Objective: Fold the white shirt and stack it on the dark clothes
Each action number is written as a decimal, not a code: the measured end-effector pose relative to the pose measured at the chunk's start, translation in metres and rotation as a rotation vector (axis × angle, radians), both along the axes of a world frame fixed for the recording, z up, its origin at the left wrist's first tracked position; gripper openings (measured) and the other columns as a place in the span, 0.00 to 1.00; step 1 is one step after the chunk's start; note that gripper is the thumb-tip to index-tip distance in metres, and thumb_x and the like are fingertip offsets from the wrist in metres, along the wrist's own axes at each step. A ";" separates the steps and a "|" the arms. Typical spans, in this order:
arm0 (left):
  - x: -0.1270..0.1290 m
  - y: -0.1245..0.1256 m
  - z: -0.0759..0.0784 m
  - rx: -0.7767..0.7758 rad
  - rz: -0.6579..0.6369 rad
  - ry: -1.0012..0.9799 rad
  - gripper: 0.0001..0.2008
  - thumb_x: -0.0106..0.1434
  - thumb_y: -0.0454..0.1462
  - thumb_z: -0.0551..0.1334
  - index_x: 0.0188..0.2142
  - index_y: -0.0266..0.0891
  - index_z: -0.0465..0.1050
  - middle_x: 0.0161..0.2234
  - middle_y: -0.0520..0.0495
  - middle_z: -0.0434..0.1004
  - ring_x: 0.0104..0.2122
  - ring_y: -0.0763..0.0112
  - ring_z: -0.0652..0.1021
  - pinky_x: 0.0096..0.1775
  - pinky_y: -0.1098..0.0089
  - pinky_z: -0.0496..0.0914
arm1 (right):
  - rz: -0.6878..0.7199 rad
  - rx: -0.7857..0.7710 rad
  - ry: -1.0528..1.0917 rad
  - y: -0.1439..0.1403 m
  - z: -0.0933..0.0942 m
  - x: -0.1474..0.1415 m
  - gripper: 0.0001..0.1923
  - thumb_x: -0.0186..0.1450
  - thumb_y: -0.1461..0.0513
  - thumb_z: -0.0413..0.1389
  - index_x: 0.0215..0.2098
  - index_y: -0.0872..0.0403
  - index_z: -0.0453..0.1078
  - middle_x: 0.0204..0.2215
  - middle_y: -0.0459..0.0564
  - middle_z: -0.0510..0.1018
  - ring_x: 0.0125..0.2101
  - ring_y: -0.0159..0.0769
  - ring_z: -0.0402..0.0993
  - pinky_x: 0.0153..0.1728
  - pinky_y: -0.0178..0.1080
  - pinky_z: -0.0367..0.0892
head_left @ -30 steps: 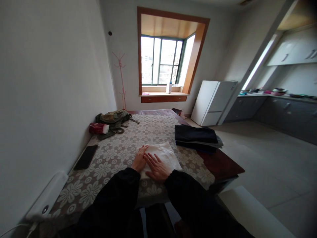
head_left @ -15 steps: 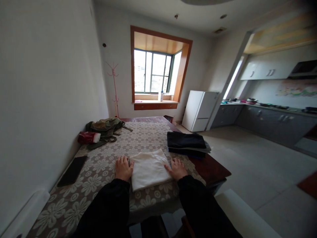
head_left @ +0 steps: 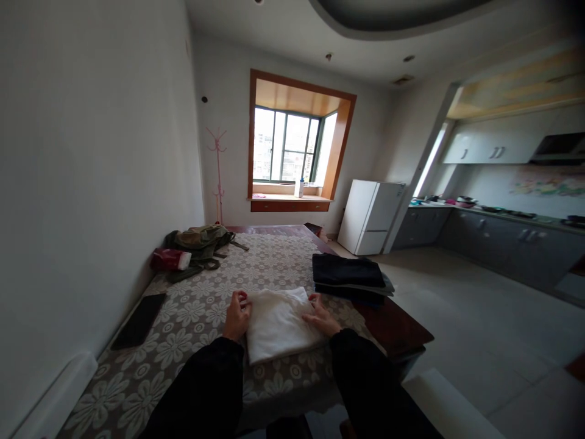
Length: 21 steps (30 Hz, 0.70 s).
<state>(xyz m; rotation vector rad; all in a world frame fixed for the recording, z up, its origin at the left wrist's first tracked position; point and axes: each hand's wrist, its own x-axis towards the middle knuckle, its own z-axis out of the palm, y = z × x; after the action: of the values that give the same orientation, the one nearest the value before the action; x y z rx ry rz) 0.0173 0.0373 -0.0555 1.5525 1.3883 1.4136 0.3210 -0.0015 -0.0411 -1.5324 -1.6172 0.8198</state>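
We see the left hand [head_left: 237, 317] closed on the left edge of a folded white cloth [head_left: 278, 323], its fingers curled over the far corner, and the right hand [head_left: 321, 317] gripping the opposite edge in the same way, so the cloth lies flat between the two hands on the flower-patterned tablecloth [head_left: 192, 317]. Both forearms wear black sleeves [head_left: 205, 384]. Just beyond the right hand, near the table's right edge, sits a stack of dark folded clothes [head_left: 350, 277]. To the left of the left hand, well apart from it, a black phone [head_left: 139, 320] lies by the wall. Far beyond the left hand an olive bag [head_left: 201, 241] rests with a red and white packet [head_left: 170, 260] touching it.
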 end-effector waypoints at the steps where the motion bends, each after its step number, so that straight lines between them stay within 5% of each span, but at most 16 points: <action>1: 0.001 0.000 0.000 0.005 0.012 -0.009 0.10 0.58 0.36 0.59 0.41 0.44 0.67 0.42 0.45 0.81 0.38 0.65 0.83 0.40 0.66 0.76 | 0.052 0.009 0.004 -0.001 0.004 0.001 0.34 0.53 0.58 0.60 0.58 0.50 0.62 0.44 0.49 0.77 0.44 0.45 0.74 0.51 0.48 0.67; 5: 0.000 0.002 0.002 0.005 0.016 0.013 0.03 0.57 0.35 0.58 0.33 0.43 0.68 0.37 0.47 0.80 0.36 0.65 0.82 0.41 0.66 0.75 | 0.281 0.055 -0.109 -0.003 0.022 0.006 0.34 0.57 0.54 0.61 0.62 0.48 0.67 0.57 0.52 0.73 0.58 0.50 0.68 0.61 0.51 0.60; 9: -0.003 0.003 0.003 -0.009 0.001 0.030 0.04 0.56 0.34 0.59 0.31 0.42 0.72 0.35 0.48 0.82 0.34 0.65 0.82 0.41 0.66 0.76 | 0.369 -0.101 -0.008 0.001 0.030 0.012 0.25 0.55 0.52 0.64 0.51 0.47 0.79 0.55 0.50 0.77 0.55 0.54 0.71 0.59 0.50 0.63; 14: -0.003 0.003 0.003 -0.029 0.006 0.036 0.06 0.58 0.34 0.59 0.34 0.41 0.75 0.40 0.45 0.84 0.38 0.63 0.84 0.43 0.65 0.77 | 0.364 -0.216 0.141 0.008 0.051 0.012 0.40 0.45 0.54 0.70 0.57 0.47 0.75 0.55 0.48 0.77 0.53 0.54 0.73 0.58 0.54 0.64; 17: -0.001 0.004 -0.001 -0.023 -0.008 0.022 0.13 0.59 0.33 0.60 0.44 0.40 0.75 0.51 0.41 0.81 0.39 0.65 0.84 0.43 0.65 0.78 | 0.426 -0.191 0.161 0.021 0.090 0.013 0.42 0.44 0.55 0.71 0.59 0.48 0.74 0.55 0.48 0.78 0.52 0.51 0.74 0.59 0.52 0.63; 21: 0.003 0.005 -0.009 -0.029 -0.022 -0.014 0.18 0.62 0.33 0.59 0.52 0.40 0.73 0.66 0.36 0.64 0.43 0.64 0.83 0.36 0.66 0.80 | 0.444 -0.113 0.055 0.051 0.163 0.019 0.37 0.47 0.58 0.70 0.56 0.46 0.76 0.55 0.45 0.78 0.54 0.48 0.73 0.62 0.50 0.61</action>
<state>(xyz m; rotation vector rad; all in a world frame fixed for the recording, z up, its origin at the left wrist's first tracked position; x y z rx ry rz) 0.0199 0.0426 -0.0646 1.5317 1.3736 1.3836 0.3405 0.0496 0.1224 -1.2237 -1.9283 1.1963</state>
